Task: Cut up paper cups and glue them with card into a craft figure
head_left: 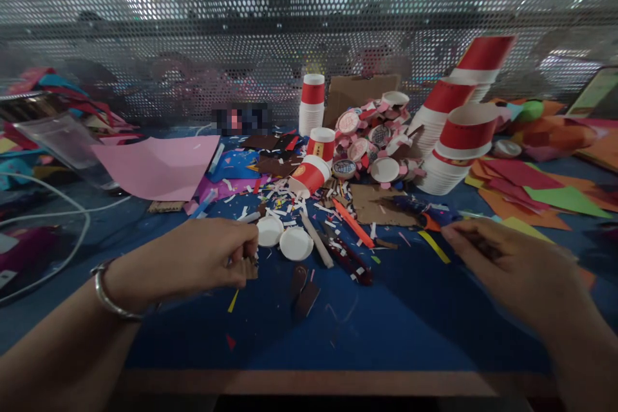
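My left hand (193, 259) is closed, its fingertips pinching a small piece of brown cardboard (252, 267) above the blue table. My right hand (512, 264) hovers at the right with loosely curled fingers and the thumb apart from them, seemingly holding nothing. Its thumb tip is beside a dark blue and orange tool (433, 217), whose kind is unclear; whether they touch I cannot tell. Between the hands lie two white paper discs (296, 243), an orange stick-like marker (353, 223), a dark pair of scissors-like handles (347, 256) and dark brown scraps (306, 296).
Stacked red-and-white paper cups (458, 148) stand at the right, near a heap of cut cup pieces (371, 135). Pink paper (159, 166) lies left, beside a clear plastic cup (62, 141) and white cable (82, 238). Coloured paper (535, 193) lies right; perforated metal (270, 51) rises behind.
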Demonstrator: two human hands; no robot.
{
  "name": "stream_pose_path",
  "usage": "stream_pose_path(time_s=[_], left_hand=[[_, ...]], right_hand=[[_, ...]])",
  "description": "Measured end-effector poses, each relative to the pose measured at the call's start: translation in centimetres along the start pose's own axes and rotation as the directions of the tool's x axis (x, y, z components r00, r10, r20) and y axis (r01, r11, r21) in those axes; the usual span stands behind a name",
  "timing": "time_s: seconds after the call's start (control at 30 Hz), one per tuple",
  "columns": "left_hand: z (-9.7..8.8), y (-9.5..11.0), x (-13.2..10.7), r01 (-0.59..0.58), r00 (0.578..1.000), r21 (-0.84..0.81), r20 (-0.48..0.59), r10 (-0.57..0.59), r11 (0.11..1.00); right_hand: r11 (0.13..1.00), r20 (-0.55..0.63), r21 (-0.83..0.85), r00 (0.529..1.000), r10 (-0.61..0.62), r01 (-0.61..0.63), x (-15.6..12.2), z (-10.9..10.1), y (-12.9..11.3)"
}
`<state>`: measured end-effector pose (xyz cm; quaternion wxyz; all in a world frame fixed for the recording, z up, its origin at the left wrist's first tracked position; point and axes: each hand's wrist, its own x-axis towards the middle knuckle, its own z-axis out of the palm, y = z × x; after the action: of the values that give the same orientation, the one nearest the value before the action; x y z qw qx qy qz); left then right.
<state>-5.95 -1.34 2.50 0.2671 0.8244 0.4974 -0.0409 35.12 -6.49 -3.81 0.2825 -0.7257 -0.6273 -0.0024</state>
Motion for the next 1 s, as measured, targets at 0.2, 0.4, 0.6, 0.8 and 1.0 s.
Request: stream_pose_path(time_s=[0.2,0.4,0.6,0.8,1.0], left_hand=[[-1.0,0.7,0.9,-0.054,0.998,-0.115,-0.014,0.053,0.992],[0.5,2.0,2.0,-0.103,0.993,-0.487,-0.102,0.061,0.867],[2.4,3.8,2.5,-0.148,0.987,-0.689,-0.152,0.059,0.710],[2.9,3.9,2.5,-0.137,0.981,-0.728,-0.193,-0.009,0.672],[3.0,4.4,2.6,-0.040,0.998,-0.908,-0.060,-0.034,0.417]], right_hand=[[0.979,-0.019,0.082,0.982,-0.187,0.188,-1.3,0.2,-1.8],[0.914,0.121,0.193,0.916,-0.383,0.357,-1.6,0.1,-3.7],[0.858,0.338,0.265,0.791,-0.510,0.440,-1.5,1.1,-7.2],[0.824,0.464,0.150,0.697,-0.547,0.547,-1.0,2.3,-9.7],[0.825,0.491,0.102,0.693,-0.527,0.555,-0.4,2.5,-10.9]])
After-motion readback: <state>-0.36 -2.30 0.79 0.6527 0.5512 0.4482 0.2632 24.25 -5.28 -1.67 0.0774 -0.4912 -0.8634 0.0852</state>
